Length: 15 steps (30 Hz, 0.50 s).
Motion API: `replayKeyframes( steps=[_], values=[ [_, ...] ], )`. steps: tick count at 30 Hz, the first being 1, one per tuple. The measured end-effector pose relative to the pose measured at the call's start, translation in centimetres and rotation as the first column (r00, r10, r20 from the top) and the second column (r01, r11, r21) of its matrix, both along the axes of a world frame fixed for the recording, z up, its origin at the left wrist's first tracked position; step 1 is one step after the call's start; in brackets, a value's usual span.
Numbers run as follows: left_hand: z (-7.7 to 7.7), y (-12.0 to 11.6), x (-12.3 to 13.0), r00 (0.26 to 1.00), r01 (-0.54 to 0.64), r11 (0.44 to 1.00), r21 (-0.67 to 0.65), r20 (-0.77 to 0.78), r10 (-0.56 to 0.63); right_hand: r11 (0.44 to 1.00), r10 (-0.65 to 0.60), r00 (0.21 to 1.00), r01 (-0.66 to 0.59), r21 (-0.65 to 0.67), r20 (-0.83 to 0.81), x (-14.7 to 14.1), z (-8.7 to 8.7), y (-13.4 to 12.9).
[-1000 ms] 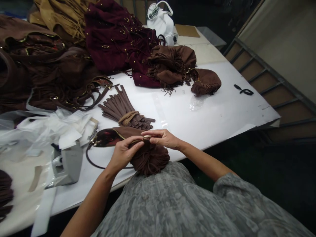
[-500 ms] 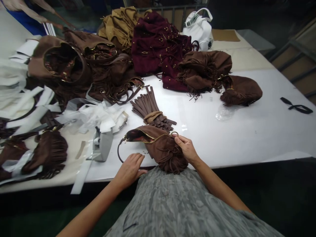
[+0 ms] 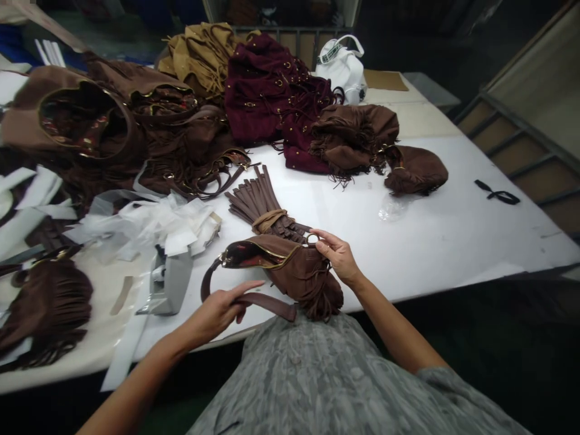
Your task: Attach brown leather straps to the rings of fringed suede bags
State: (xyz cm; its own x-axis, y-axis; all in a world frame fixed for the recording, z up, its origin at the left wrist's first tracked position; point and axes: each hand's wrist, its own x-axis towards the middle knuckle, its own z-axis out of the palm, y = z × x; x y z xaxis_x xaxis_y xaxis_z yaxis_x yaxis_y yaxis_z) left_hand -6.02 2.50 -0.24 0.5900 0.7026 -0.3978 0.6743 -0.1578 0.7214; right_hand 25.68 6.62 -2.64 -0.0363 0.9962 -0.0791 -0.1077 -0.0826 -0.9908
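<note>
A small brown fringed handbag [image 3: 290, 272] lies at the table's front edge, its gold zip open on a patterned lining. My right hand [image 3: 339, 254] pinches the round metal ring [image 3: 312, 239] at the bag's right end between thumb and fingers. A brown strap [image 3: 267, 303] is joined to the bag's left end and loops round to a loose end near my body. My left hand [image 3: 224, 308] grips this strap partway along, with the index finger stretched out. Just behind the bag lies a tied bundle of brown straps [image 3: 260, 199].
Brown bags [image 3: 90, 115], a maroon bag [image 3: 272, 90], a tan bag [image 3: 199, 57] and a white bag [image 3: 342, 69] crowd the back. A grey tape dispenser [image 3: 170, 281] and white scraps [image 3: 154, 217] lie at left. A black strap [image 3: 497, 193] lies at right.
My left hand has taken hold of the strap and raised its loose end into view. My right hand stays at the ring, which now shows more fully. The view has shifted to the right.
</note>
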Motion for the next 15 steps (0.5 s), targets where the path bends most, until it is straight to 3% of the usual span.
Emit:
replayKeyframes(
  steps=[3,6,10,15],
  values=[
    [5.6,1.0,0.4,0.924,-0.193,0.964,-0.182,0.296,0.24,0.997,0.017,0.996,-0.023,0.068,0.084,0.7,1.6,0.4],
    [9.1,1.4,2.3,0.866,-0.26,0.961,-0.098,0.416,0.277,0.993,0.031,0.993,-0.044,0.109,0.117,0.8,2.1,-0.3],
    [10.7,1.6,5.5,0.892,-0.263,0.965,0.006,0.382,0.241,0.994,-0.04,0.995,0.031,0.108,0.089,0.2,0.8,-2.3],
    [11.0,2.5,8.0,0.897,-0.244,0.967,-0.074,0.362,0.254,0.988,-0.145,0.988,0.141,0.069,0.055,0.2,-0.6,-4.2]
  ],
)
